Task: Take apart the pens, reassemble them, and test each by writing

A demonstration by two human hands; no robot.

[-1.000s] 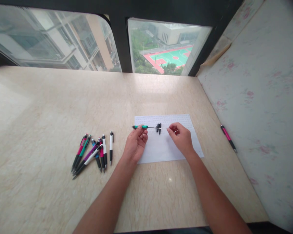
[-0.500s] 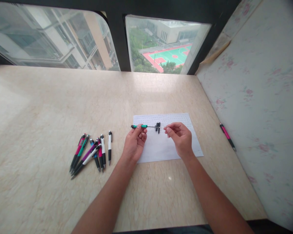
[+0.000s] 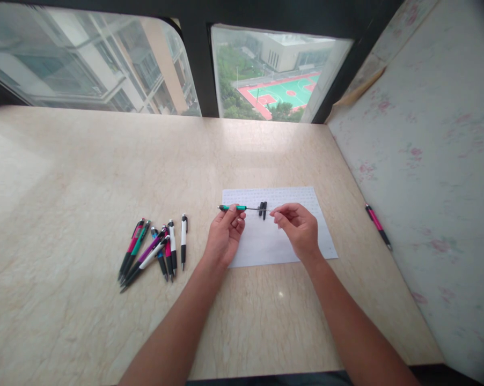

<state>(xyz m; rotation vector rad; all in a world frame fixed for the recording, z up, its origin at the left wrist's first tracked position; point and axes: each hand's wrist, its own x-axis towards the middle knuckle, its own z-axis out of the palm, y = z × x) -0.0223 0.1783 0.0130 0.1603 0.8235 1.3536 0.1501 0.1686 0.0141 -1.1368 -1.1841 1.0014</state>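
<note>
My left hand point(image 3: 226, 233) is closed around the barrel of a green ballpoint pen point(image 3: 239, 207), held level above the sheet of paper point(image 3: 282, 244). Out of the barrel's right end sticks a thin dark refill point(image 3: 255, 209). At the refill's far tip, my right hand point(image 3: 296, 228) has thumb and fingers pinched together; whatever is between them is too small to make out. Beneath the refill, black tube-like pen parts point(image 3: 264, 210) lie on the paper, close to each other.
A loose pile of ballpoint pens point(image 3: 147, 252) in several colours lies to the left, with a white pen point(image 3: 183, 241) at its right side. A pink pen point(image 3: 378, 226) rests along the papered wall point(image 3: 435, 177). Windows stand behind the stone-patterned surface point(image 3: 105, 161).
My right hand has come slightly closer to the green pen, its fingertips now at the refill's tip. My left hand keeps its hold. The whole view has shifted a little.
</note>
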